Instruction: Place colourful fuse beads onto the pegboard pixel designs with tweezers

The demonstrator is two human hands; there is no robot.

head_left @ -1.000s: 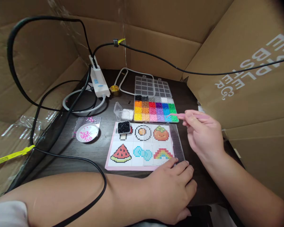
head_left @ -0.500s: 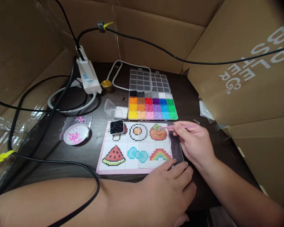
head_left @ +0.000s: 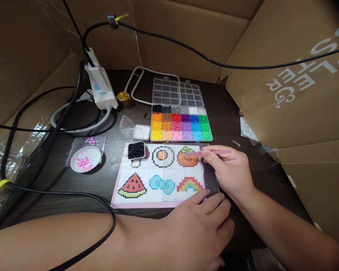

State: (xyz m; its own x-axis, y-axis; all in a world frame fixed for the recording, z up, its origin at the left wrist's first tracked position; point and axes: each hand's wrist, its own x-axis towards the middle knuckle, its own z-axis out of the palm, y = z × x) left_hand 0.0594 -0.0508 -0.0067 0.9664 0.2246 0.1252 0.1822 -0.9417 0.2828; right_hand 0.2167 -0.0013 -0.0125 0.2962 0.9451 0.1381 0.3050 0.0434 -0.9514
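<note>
A pattern sheet [head_left: 158, 175] with pixel pictures of a watermelon, a bow, a rainbow, an egg and an orange fruit lies on the dark table, under a clear pegboard [head_left: 210, 177]. My right hand [head_left: 231, 171] pinches pink tweezers [head_left: 211, 153]; their tip rests on the green top of the orange fruit picture. My left hand [head_left: 203, 226] lies flat with fingers stretched, pressing the sheet's and pegboard's near right corner. An open bead box [head_left: 181, 127] with coloured compartments sits just behind the sheet.
A small tray of black beads [head_left: 136, 150] sits on the sheet's far left corner. A white dish of pink beads [head_left: 86, 160] and a clear cup of white beads [head_left: 141, 131] stand left. Black cables [head_left: 73, 194], a white adapter [head_left: 100, 88] and cardboard walls [head_left: 293, 75] surround the table.
My right hand brought the tweezers from the green compartment of the bead box down to the orange fruit picture. The left hand stayed on the sheet's corner.
</note>
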